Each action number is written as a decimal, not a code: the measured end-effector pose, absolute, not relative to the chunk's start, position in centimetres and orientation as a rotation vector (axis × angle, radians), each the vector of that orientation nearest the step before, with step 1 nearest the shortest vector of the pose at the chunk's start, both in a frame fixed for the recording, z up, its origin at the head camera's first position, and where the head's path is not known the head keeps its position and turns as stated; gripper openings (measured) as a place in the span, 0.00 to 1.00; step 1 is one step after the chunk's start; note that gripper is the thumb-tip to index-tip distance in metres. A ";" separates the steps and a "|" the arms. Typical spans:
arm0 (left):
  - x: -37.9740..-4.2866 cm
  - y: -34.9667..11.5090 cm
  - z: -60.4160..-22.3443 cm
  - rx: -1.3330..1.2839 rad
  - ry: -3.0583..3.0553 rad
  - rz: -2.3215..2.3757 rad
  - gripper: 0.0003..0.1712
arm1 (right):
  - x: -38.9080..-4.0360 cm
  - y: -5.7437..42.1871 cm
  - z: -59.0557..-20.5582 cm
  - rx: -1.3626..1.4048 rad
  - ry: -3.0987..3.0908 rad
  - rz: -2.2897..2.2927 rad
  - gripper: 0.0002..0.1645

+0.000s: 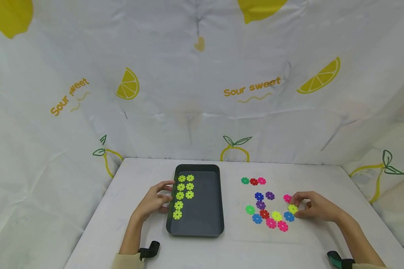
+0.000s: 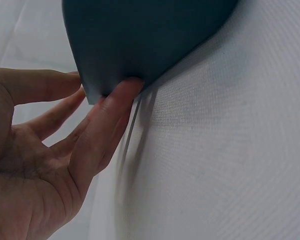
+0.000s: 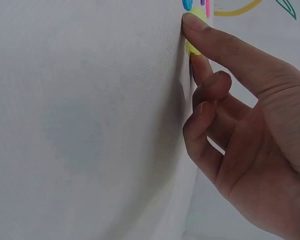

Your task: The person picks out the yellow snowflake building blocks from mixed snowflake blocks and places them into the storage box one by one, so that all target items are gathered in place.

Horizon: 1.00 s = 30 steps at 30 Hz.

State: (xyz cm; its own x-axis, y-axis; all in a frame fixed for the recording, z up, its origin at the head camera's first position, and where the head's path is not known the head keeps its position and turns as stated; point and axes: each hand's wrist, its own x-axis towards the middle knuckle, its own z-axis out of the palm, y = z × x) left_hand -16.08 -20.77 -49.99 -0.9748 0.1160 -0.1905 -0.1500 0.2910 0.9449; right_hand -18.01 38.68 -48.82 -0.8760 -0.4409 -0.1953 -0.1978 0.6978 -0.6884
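A dark grey tray [image 1: 205,201] lies on the table, with several yellow flower-shaped discs [image 1: 180,195] set in two columns along its left side. My left hand [image 1: 155,201] touches the tray's left edge. The left wrist view shows those fingertips against the outer wall of the tray [image 2: 139,40]. To the right, my right hand [image 1: 314,205] pinches a yellow flower-shaped disc [image 1: 293,209] between thumb and fingertips. That same disc [image 3: 196,45] is partly hidden by the thumb in the right wrist view. A blue disc [image 1: 288,216] and a pink disc [image 1: 287,198] lie close beside it.
More loose discs lie right of the tray: a row with a green disc [image 1: 245,181], a red disc [image 1: 254,182] and a pink disc [image 1: 262,181], then a mixed cluster including another yellow disc [image 1: 277,216]. A lemon-print curtain [image 1: 188,93] hangs behind the table [image 1: 235,246].
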 end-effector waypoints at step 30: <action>-16.0 -20.7 -50.0 -0.026 2.356 1.731 0.37 | -17.3 36.1 -46.6 -0.603 2.654 -1.053 0.20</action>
